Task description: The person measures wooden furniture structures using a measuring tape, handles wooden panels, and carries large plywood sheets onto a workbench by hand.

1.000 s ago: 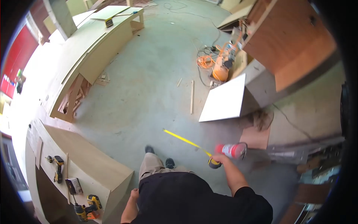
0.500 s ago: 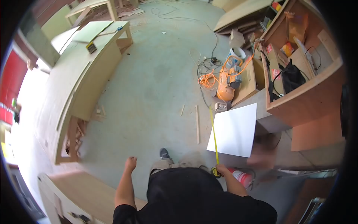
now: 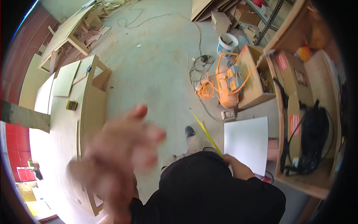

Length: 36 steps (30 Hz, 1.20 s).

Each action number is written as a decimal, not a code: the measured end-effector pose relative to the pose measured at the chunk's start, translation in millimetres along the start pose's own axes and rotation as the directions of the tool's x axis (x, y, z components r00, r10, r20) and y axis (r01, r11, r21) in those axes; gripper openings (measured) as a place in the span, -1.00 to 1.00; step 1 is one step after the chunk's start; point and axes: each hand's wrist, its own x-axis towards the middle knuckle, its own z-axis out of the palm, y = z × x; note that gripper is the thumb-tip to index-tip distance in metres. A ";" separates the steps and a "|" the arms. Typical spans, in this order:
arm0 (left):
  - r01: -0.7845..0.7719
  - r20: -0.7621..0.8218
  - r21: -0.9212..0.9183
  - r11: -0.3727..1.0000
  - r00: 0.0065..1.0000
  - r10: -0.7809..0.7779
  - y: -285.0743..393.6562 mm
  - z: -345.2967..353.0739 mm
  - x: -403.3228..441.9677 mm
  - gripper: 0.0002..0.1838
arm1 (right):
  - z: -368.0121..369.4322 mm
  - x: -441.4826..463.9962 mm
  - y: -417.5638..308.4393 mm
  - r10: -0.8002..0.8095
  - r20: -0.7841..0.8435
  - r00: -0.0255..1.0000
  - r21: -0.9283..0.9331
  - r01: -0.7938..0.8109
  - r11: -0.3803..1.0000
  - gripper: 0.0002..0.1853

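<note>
My left hand [image 3: 123, 145] is raised close to the camera and smeared by motion. Its fingers look spread, with nothing seen between them. Low by my right side, my right hand [image 3: 228, 159] is closed on a tape measure [image 3: 209, 136]. The yellow blade sticks out forward and slightly left over the floor, its tip free of any surface I can make out. The tape's case is hidden behind my black shirt. Just right of that hand lies a smooth white sheet [image 3: 246, 143], partly covered by my forearm.
A long wooden workbench [image 3: 61, 138] runs along the left, carrying another tape measure [image 3: 71, 105]. To the right are an orange air compressor [image 3: 227, 87], tangled orange hose [image 3: 205, 89], a white bucket [image 3: 227, 44] and a wooden box holding a black bag [image 3: 315, 138]. Cables cross the floor.
My left hand has risen from beside my legs to near the camera. The tape blade has swung left, away from the white sheet. The view has shifted, and my feet have moved.
</note>
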 end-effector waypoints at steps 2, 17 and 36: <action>-0.135 0.012 -0.150 0.979 0.990 0.138 -20.1 0.6 49.9 -0.39 | -62.4 27.6 -76.8 -0.191 -0.230 0.954 -0.174 0.152 0.973 -0.63; -0.304 0.036 -0.215 0.928 0.947 0.318 -201.6 -292.7 208.4 -0.62 | -269.7 86.0 -449.6 -0.313 -0.405 0.859 -0.168 0.266 0.949 -0.57; -0.250 -0.201 -0.409 0.878 0.963 0.181 -497.2 -558.7 389.8 -0.67 | -419.1 195.2 -848.7 -0.095 -0.299 0.950 -0.004 0.098 0.995 -0.67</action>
